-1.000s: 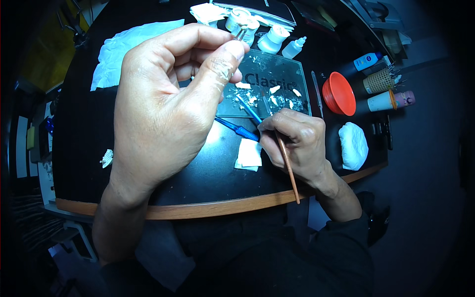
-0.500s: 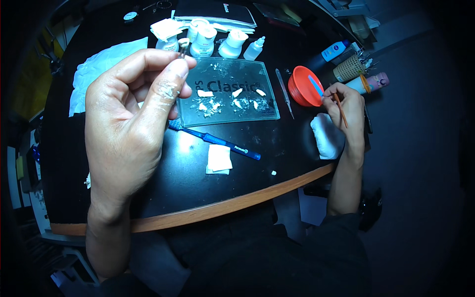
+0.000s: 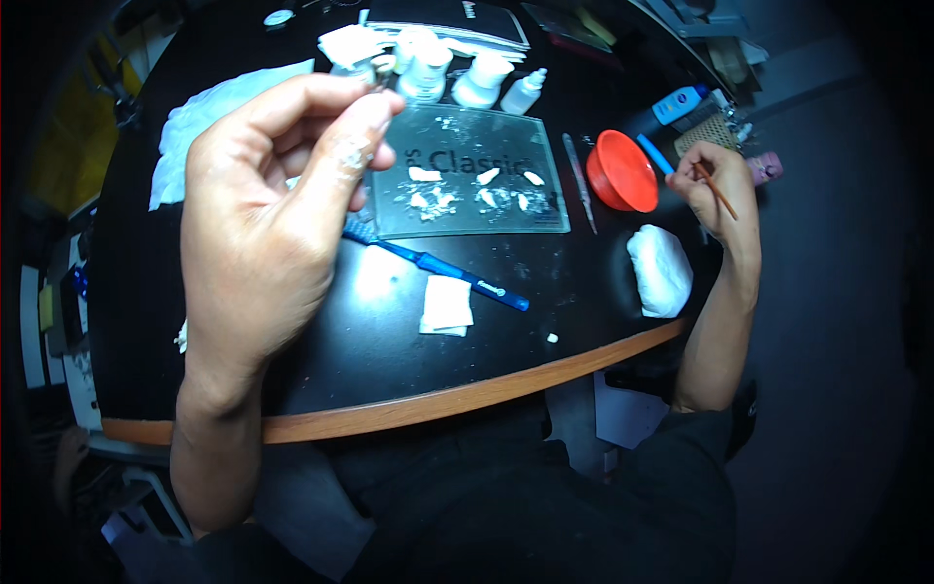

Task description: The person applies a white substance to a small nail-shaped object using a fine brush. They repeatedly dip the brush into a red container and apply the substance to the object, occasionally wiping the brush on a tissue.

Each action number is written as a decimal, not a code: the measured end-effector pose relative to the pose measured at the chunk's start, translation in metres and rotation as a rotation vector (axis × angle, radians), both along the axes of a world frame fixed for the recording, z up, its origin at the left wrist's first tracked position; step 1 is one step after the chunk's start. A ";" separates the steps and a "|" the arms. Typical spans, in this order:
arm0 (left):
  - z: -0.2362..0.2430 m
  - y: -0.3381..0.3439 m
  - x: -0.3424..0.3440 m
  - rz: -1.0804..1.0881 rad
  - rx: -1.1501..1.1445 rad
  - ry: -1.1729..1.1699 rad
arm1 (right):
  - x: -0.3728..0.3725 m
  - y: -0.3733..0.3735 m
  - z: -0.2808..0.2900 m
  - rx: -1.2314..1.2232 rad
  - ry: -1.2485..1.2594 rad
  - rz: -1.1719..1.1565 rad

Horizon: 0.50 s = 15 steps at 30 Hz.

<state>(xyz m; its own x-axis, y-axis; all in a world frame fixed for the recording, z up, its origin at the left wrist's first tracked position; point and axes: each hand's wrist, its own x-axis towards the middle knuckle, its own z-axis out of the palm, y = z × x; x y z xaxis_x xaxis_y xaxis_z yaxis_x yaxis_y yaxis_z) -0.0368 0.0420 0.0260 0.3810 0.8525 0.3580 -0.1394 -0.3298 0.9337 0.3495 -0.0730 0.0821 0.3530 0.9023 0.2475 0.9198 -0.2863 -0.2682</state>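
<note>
My left hand (image 3: 268, 195) is raised over the table's left side, thumb and fingers pinched on a small holder (image 3: 380, 76) with a whitish piece at its tip. White residue clings to the thumb. A dark glass slab (image 3: 467, 216) with white paste mounds (image 3: 424, 175) lies beyond that hand. To the right, my right hand (image 3: 718, 185) is closed on a slim tool with a flat blue-looking blade (image 3: 656, 154). A brown stick (image 3: 725, 201) also sticks out of its grip; whether both are one tool I cannot tell. Close by stands a red bowl (image 3: 623, 173).
White jars (image 3: 484, 78) and a dropper bottle (image 3: 523, 92) stand behind the slab. A blue toothbrush (image 3: 467, 276), white pads (image 3: 447, 301), slender metal instrument (image 3: 581, 183) and white wad (image 3: 662, 273) lie around it. The wooden table edge (image 3: 409, 417) runs in front.
The whole view has shifted, so the table things appear farther right. My right hand and its blade have moved right, away from over the red bowl. The left hand keeps its pinch.
</note>
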 end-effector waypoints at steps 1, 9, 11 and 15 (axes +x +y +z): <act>-0.002 0.002 0.001 -0.024 0.001 -0.020 | 0.002 0.003 -0.006 0.038 0.038 -0.046; 0.002 0.013 -0.011 0.009 0.041 -0.046 | 0.005 0.026 -0.041 0.043 0.224 0.091; 0.003 0.014 -0.012 0.019 0.045 -0.043 | 0.007 0.029 -0.045 0.051 0.196 0.060; 0.002 0.014 -0.011 0.023 0.041 -0.044 | 0.003 0.029 -0.047 0.108 0.185 0.001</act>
